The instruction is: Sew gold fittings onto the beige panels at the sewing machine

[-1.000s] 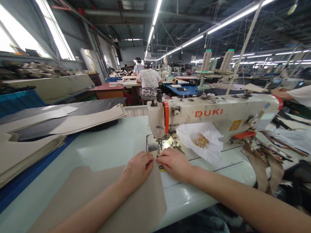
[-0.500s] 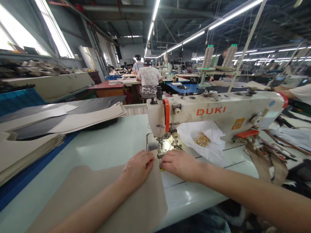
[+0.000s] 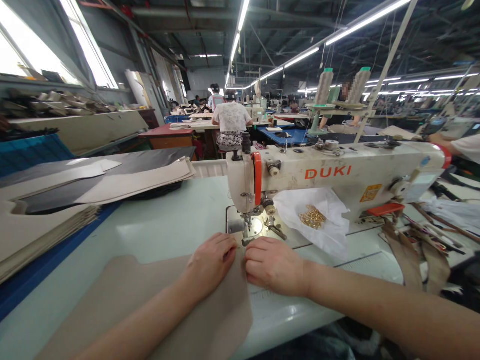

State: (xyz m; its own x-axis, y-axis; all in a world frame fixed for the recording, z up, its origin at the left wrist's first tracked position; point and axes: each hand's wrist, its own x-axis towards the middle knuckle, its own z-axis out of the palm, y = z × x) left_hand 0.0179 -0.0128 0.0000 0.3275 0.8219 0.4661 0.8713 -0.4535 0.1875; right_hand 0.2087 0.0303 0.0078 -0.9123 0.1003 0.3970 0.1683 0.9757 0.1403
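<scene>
A tan fabric panel lies on the pale sewing table, its far corner just short of the presser foot of a cream DUKI sewing machine. My left hand rests on that corner with its fingers curled down on the cloth. My right hand sits beside it at the panel's right edge, fingers bent and pinching the edge. The two hands nearly touch below the needle.
A white plastic bag of small gold metal rings lies under the machine arm. Stacks of tan and black panels fill the left side. Tan straps hang at the right. A seated person works at a table further back.
Both hands have drawn back toward me with the panel's corner, away from the presser foot. My right hand has closed in on the left.
</scene>
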